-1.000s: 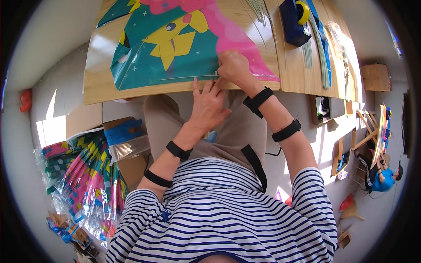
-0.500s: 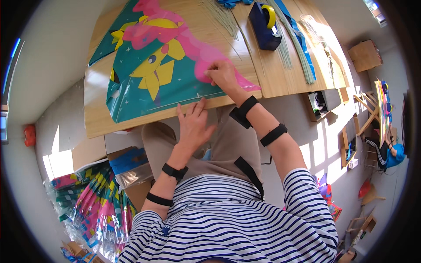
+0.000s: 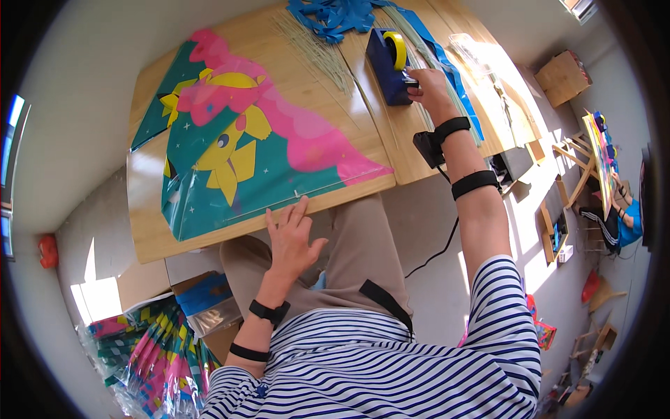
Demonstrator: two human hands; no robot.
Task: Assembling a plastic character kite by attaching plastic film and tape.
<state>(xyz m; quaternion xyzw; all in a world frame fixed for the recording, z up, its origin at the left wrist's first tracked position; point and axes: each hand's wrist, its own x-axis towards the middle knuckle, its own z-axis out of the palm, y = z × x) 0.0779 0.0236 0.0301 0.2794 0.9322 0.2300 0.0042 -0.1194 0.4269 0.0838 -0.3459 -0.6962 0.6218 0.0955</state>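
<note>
A teal, pink and yellow printed plastic kite sail (image 3: 286,150) lies flat at the near edge of the wooden table. Along its near side runs a thin pale rod (image 3: 262,211), with a small white fitting partway. My left hand (image 3: 293,244) lies open, fingers spread, its fingertips resting on the sail's near edge by that rod. My right hand (image 3: 431,89) reaches to the front of a dark blue tape dispenser (image 3: 388,70) holding a yellow-cored roll of tape (image 3: 398,50). Thumb and fingers are closed at the cutter end, pinching the tape there.
Bundles of thin pale rods (image 3: 324,59) and blue ribbon (image 3: 331,17) lie at the table's far side. Folded printed sails in clear plastic (image 3: 157,356) sit at lower left beside a cardboard box (image 3: 220,332). Another person (image 3: 628,216) works at a table far right.
My right hand has left the sail's right part and moved right and away to the tape dispenser. My left hand stays at the near edge. The view has shifted.
</note>
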